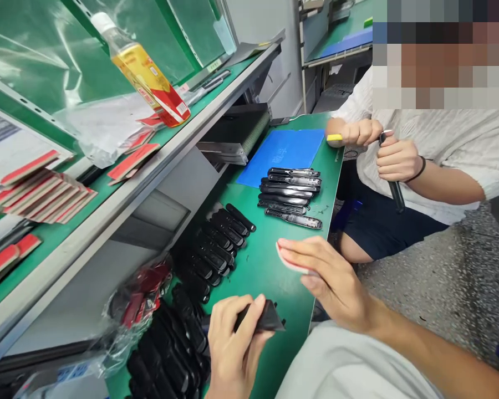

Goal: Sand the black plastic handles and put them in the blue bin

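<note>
**Two small pieces, pinched and held**

The left hand (233, 346) curls closed around a wedge of matte black plastic (266, 318), at the near end of a smooth green bench mat (270, 288). The right hand (328, 277) holds a thin pale pad with a red edge (289, 260) in bent, closed fingers above the mat.

Farther along the mat, a tight row of slim black plastic bars (291, 191) lies just beside a flat blue sheet (280, 155). Heaped black plastic parts (216, 244) crowd the mat's shelf side, near the left hand. Past that edge sit a clear plastic bag of red scraps (139, 299) and a grey metal shelf (120, 194) bearing stacked red-edged strips (45, 194) and a yellow-and-red labelled bottle (149, 77). Across the mat, a co-worker's hands (382, 149) grip a long black bar (395, 194) and a yellow-tipped tool (335, 138).
</note>
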Motion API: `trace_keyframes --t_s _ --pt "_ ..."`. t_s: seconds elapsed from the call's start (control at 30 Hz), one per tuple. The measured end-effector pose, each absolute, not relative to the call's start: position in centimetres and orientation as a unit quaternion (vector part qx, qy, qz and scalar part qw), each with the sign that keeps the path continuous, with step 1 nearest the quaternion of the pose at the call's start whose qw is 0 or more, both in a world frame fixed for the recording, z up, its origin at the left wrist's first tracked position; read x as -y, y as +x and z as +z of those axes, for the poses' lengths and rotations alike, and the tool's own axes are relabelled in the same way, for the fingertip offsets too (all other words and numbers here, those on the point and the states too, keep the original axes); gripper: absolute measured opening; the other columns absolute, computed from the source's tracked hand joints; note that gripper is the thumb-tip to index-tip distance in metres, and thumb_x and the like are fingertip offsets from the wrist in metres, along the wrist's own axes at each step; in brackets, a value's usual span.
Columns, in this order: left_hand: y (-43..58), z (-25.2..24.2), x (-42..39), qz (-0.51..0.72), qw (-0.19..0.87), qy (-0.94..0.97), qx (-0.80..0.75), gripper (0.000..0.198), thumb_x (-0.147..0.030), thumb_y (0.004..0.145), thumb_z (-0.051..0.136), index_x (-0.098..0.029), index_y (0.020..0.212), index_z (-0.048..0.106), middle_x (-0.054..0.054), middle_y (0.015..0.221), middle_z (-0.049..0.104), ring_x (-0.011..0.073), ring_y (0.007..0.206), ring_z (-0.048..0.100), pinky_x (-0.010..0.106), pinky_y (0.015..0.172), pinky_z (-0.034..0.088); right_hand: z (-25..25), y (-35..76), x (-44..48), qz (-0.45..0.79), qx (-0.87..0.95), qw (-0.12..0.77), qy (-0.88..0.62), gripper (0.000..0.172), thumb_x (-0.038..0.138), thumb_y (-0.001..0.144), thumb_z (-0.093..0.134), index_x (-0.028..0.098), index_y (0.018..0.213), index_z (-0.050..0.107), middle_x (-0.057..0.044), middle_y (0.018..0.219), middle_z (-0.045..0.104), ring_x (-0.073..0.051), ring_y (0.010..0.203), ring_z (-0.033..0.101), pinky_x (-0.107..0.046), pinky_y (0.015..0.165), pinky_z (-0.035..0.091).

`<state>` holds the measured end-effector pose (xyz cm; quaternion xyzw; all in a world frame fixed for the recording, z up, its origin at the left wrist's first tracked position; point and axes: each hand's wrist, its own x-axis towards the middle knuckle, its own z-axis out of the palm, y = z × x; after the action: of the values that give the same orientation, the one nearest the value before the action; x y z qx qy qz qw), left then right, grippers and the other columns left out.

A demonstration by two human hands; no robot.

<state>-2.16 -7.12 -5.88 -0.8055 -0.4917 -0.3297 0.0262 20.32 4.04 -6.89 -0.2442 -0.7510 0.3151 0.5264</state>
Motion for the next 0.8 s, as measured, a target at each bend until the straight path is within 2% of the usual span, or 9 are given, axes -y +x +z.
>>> trace_keyframes --t_s 0.17,0.3,0.33,0.47,0.57,0.6,0.67,0.73,0.8 --pt "-2.1 -6.3 7.2 -0.331 -0.013 -0.801 0.499 0.057 -0.016 0.09 0.059 -0.026 0.145 0.047 0.011 0.105 0.06 0.0238 0.096 0.056 0.039 0.078 0.051 -5.9 20.4 -0.4 0.311 0.775 0.531 -0.142 0.041 0.03 0.102 0.043 0.019 0.142 0.047 -0.013 0.137 0.063 -0.025 0.117 0.062 -0.046 0.097 0.047" --pt "-2.1 -6.7 7.5 -0.319 -0.06 -0.793 0.516 0.057 -0.02 0.092 0.057 -0.029 0.147 0.044 0.009 0.098 0.063 0.0214 0.088 0.058 0.035 0.072 0.052 -6.6 21.0 1.9 0.316 0.828 0.46 -0.056 0.041 0.021 0.1 0.048 0.029 0.14 0.05 -0.001 0.111 0.077 -0.016 0.085 0.071 -0.029 0.076 0.054" --pt "-2.1 -6.8 7.6 -0.318 -0.068 -0.789 0.521 0.057 -0.021 0.092 0.057 -0.029 0.147 0.044 0.009 0.099 0.063 0.0213 0.088 0.058 0.035 0.073 0.052 -6.8 21.1 2.0 0.317 0.832 0.453 -0.045 0.043 0.02 0.099 0.048 0.03 0.141 0.048 0.0 0.11 0.078 -0.014 0.083 0.071 -0.028 0.073 0.055" --pt "-1.9 -7.0 7.7 -0.351 -0.108 -0.768 0.525 0.053 -0.024 0.092 0.057 -0.03 0.145 0.048 0.01 0.106 0.064 0.0236 0.093 0.059 0.037 0.077 0.052 -6.3 20.5 1.6 0.332 0.814 0.467 -0.095 0.054 0.026 0.098 0.052 0.032 0.149 0.036 -0.005 0.123 0.072 -0.022 0.101 0.071 -0.041 0.086 0.054" --pt "-1.6 -6.8 7.5 -0.398 -0.174 -0.68 0.591 0.048 -0.022 0.09 0.061 -0.031 0.137 0.057 0.008 0.103 0.065 0.0207 0.09 0.061 0.033 0.077 0.053 -5.6 20.3 1.5 0.37 0.819 0.436 -0.034 0.051 0.028 0.098 0.052 0.039 0.146 0.04 0.0 0.113 0.077 -0.019 0.089 0.074 -0.034 0.074 0.056" --pt "-1.3 -6.6 7.4 -0.435 -0.2 -0.623 0.618 0.045 -0.024 0.088 0.064 -0.029 0.133 0.061 0.007 0.1 0.065 0.0188 0.086 0.061 0.03 0.076 0.053 -5.5 20.6 1.5 0.38 0.816 0.435 -0.02 0.052 0.028 0.098 0.052 0.038 0.147 0.039 0.0 0.113 0.077 -0.019 0.09 0.074 -0.033 0.075 0.056" --pt "-0.8 -5.7 6.7 -0.535 -0.273 -0.481 0.639 0.045 -0.031 0.084 0.07 -0.027 0.128 0.063 0.003 0.089 0.062 0.0138 0.072 0.058 0.024 0.064 0.052 -5.7 21.3 1.4 0.396 0.778 0.483 -0.071 0.05 0.027 0.099 0.049 0.033 0.148 0.039 -0.004 0.125 0.071 -0.022 0.106 0.07 -0.039 0.089 0.053" --pt "-0.2 -4.5 5.5 -0.615 -0.361 -0.341 0.612 0.045 -0.038 0.082 0.072 -0.025 0.124 0.062 -0.004 0.071 0.051 0.0079 0.051 0.045 0.018 0.042 0.04 -6.4 21.8 1.5 0.409 0.697 0.559 -0.188 0.041 0.029 0.102 0.042 0.031 0.142 0.048 -0.008 0.135 0.064 -0.028 0.123 0.06 -0.05 0.103 0.043" --pt "0.2 -3.4 3.9 -0.65 -0.445 -0.232 0.57 0.041 -0.046 0.084 0.068 -0.024 0.118 0.062 -0.01 0.059 0.032 0.0046 0.039 0.025 0.016 0.031 0.021 -7.5 21.4 1.9 0.476 0.61 0.576 -0.265 0.036 0.034 0.102 0.041 0.029 0.133 0.058 -0.009 0.141 0.058 -0.03 0.131 0.051 -0.051 0.106 0.039"
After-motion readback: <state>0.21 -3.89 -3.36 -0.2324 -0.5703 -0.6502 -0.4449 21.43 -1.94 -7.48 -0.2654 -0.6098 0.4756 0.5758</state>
